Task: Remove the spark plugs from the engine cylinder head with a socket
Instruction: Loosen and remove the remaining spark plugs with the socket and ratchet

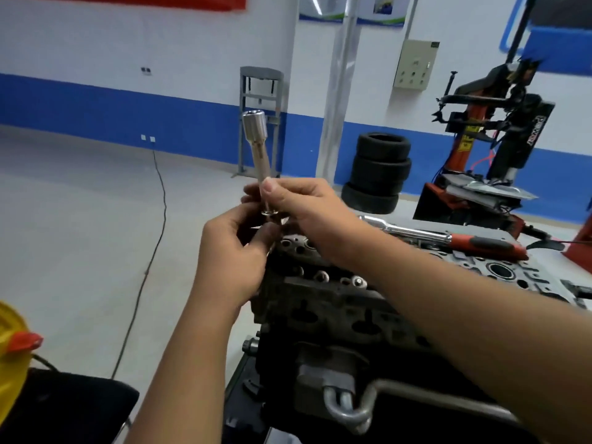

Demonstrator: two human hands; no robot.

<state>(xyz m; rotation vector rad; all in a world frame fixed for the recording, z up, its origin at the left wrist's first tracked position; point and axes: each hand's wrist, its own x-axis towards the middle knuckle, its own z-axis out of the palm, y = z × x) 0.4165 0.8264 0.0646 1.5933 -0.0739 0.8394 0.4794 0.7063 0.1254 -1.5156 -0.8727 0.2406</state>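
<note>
A long chrome spark plug socket (256,145) stands nearly upright in front of me, drive end up, above the left end of the dark engine cylinder head (323,296). My right hand (298,203) grips its lower shaft. My left hand (237,251) pinches a small metal part at the socket's bottom end (268,214), most likely a spark plug, mostly hidden by my fingers. A ratchet wrench (448,237) with a red and black handle lies on top of the cylinder head, to the right.
The engine sits on a black stand (352,395) with a metal pipe loop. A yellow container (9,354) with a red cap is at the lower left over a black seat. Stacked tires (378,171), a tire changer (487,149) and a floor cable (150,251) lie beyond.
</note>
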